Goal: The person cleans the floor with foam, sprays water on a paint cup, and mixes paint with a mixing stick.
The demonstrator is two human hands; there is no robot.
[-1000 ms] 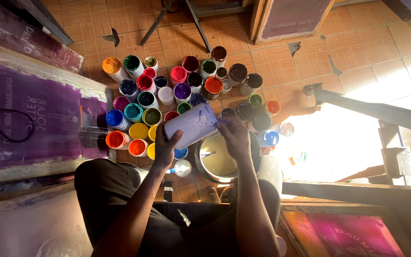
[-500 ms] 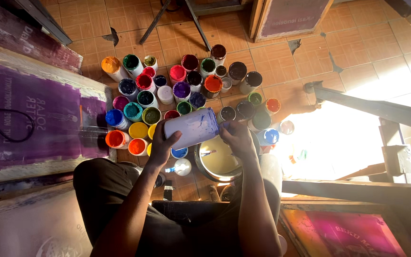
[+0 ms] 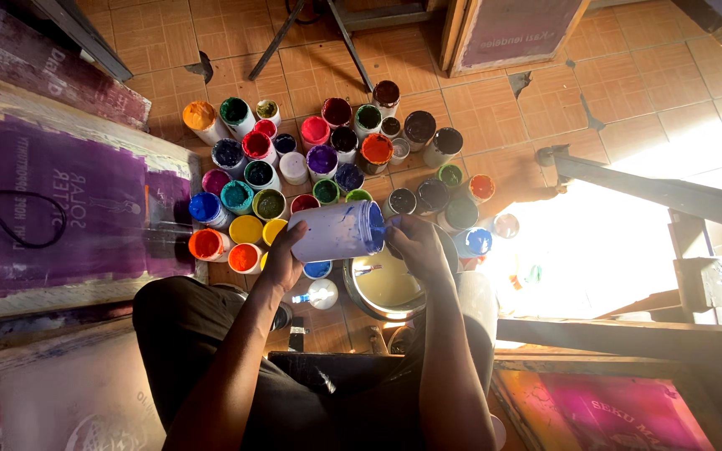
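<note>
A: Left hand (image 3: 282,259) wrapped round the base end of a white plastic paint jar with blue paint at its mouth (image 3: 338,231), tipped flat on its side, mouth turned toward the right hand (image 3: 415,244).

B: And that right hand?

A: At the jar's mouth, fingers curled close by the blue rim; impossible to tell whether gripping a tool or only touching the rim. Jar held in the air directly over the round metal bowl of pale paint (image 3: 382,288) on the tiled floor (image 3: 645,92).

B: How far along, judging by this?

A: Seemingly mid-pour or mid-scrape. Blue smeared inside the jar's lip; bowl contents mostly pale cream, hardly any blue showing. So probably early in the mixing, most of the transfer left, jar not yet set down.

B: Around the bowl?

A: Beyond the bowl, a crowd of open paint pots (image 3: 311,159), red, orange, yellow, green, purple and blue. Left of the bowl, a wooden printing frame with purple mesh (image 3: 60,209). Right of the bowl, a bright patch of sunlight (image 3: 595,250).
</note>
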